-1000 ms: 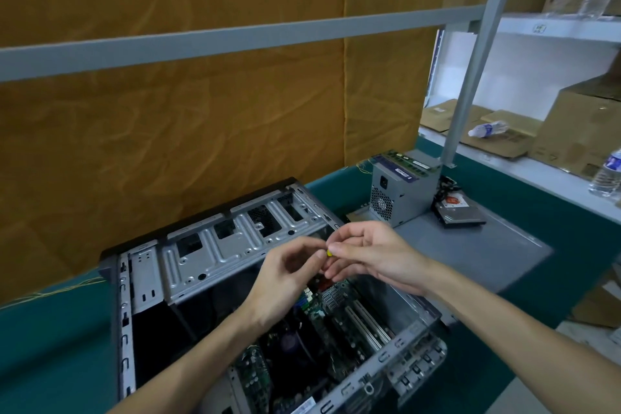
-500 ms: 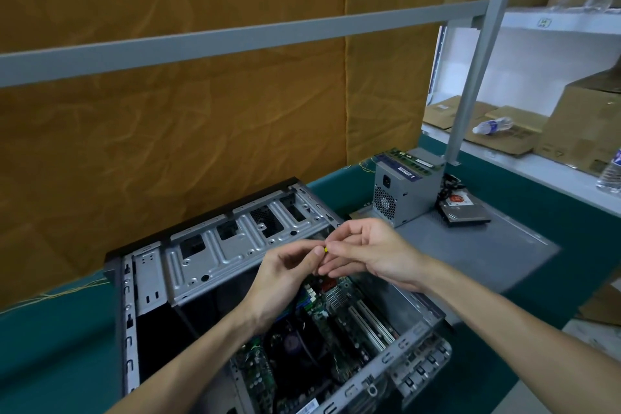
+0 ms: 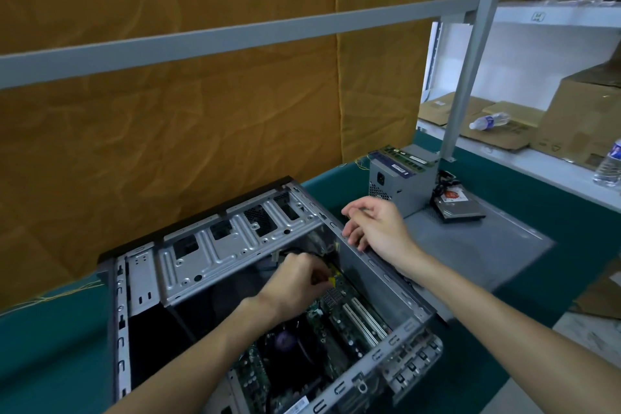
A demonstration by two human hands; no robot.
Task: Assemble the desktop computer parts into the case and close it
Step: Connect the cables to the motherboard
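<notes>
The open grey computer case (image 3: 235,245) lies on its side on the green table, its motherboard (image 3: 339,319) visible inside. My left hand (image 3: 295,282) reaches down into the case, fingers pinched on a small yellow connector (image 3: 333,279) just above the board. Over the case's right wall, my right hand (image 3: 373,225) hovers with fingers loosely spread and nothing in it. The grey side panel (image 3: 470,245) lies flat to the right of the case. A power supply (image 3: 400,181) with RAM sticks (image 3: 408,155) on top stands behind it, next to a hard drive (image 3: 458,208).
An orange-brown curtain hangs behind the table. A grey frame bar (image 3: 235,33) crosses overhead and a post (image 3: 470,54) stands by the power supply. Shelves at right hold cardboard boxes (image 3: 578,118) and water bottles (image 3: 489,120).
Both hands held the small yellow part together above the case. Now my left hand has gone down into the case with it, and my right hand has let go and moved right.
</notes>
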